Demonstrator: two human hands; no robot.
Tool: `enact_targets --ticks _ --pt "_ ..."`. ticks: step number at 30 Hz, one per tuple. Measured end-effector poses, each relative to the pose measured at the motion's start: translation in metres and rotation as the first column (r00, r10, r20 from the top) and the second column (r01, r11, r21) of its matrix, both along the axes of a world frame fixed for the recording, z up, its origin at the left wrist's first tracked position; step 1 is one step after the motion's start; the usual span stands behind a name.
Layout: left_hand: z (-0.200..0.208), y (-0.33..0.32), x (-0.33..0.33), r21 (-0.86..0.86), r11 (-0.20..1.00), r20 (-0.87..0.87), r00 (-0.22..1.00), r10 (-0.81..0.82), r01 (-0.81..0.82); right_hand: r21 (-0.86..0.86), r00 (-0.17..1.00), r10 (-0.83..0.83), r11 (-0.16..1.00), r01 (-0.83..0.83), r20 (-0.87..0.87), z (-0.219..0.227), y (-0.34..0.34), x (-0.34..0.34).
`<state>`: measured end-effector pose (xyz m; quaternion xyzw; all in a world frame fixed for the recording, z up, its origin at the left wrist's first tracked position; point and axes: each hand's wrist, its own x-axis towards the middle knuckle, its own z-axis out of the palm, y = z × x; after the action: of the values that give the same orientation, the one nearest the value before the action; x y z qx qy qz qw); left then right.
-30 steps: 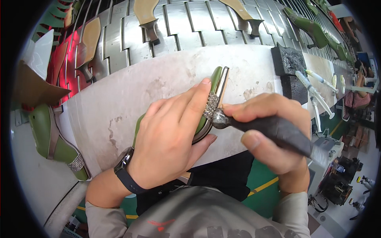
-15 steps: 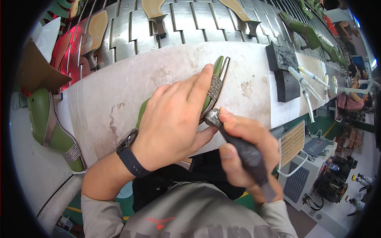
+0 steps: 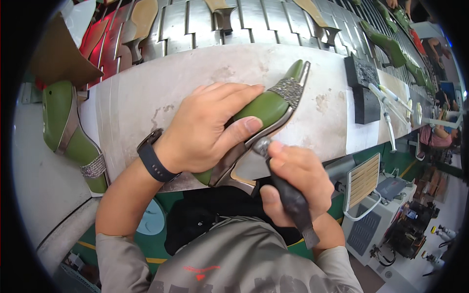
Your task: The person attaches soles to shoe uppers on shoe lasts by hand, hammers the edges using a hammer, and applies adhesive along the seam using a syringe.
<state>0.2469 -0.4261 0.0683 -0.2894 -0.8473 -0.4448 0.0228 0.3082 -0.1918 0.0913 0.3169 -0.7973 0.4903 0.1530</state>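
A high-heeled shoe on a green last [image 3: 267,108] lies slanted across the pale work table, its toe pointing away to the right. A glittery strap [image 3: 287,92] crosses it near the toe. My left hand [image 3: 195,129] is closed around the shoe's middle, thumb on the green last, hiding part of the back. My right hand [image 3: 305,178] grips a dark tool with a rounded metal head [image 3: 292,199]. The tool's head is right beside the shoe's sole edge; whether they touch I cannot tell. A second shoe on a green last [image 3: 66,132] stands at the left.
Beyond the table [image 3: 327,122] runs a metal slat conveyor [image 3: 264,27] carrying tan soles with heels and green-lasted shoes. Black blocks [image 3: 364,93] and several white brush-like tools [image 3: 391,110] lie at the right. A machine with a slatted panel [image 3: 362,180] stands there; people are farther off.
The shoe has turned and shows more of its green side. My left hand has slid back toward the heel, with its thumb now on top. The tool's head stays by the sole edge.
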Motion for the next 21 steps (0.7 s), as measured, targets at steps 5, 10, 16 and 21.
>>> enact_targets --ticks 5,10,16,21 --pt "-0.003 -0.002 0.0 -0.023 0.999 -0.029 0.999 0.023 -0.023 -0.021 0.976 0.121 0.993 -0.119 0.182 0.001 -0.003 0.001" --pt "-0.003 0.001 0.003 -0.004 0.999 -0.049 0.998 0.047 -0.048 0.011 0.948 0.211 0.975 -0.22 0.24 0.012 0.001 -0.014" --pt "-0.005 0.001 0.007 -0.011 0.998 -0.075 0.995 0.068 -0.069 0.064 0.926 0.298 0.945 -0.32 0.231 0.019 -0.003 -0.026" --pt "0.0 0.002 0.006 -0.008 0.996 -0.098 0.992 0.082 -0.083 0.044 0.996 0.075 0.996 -0.077 0.055 0.003 -0.022 0.011"
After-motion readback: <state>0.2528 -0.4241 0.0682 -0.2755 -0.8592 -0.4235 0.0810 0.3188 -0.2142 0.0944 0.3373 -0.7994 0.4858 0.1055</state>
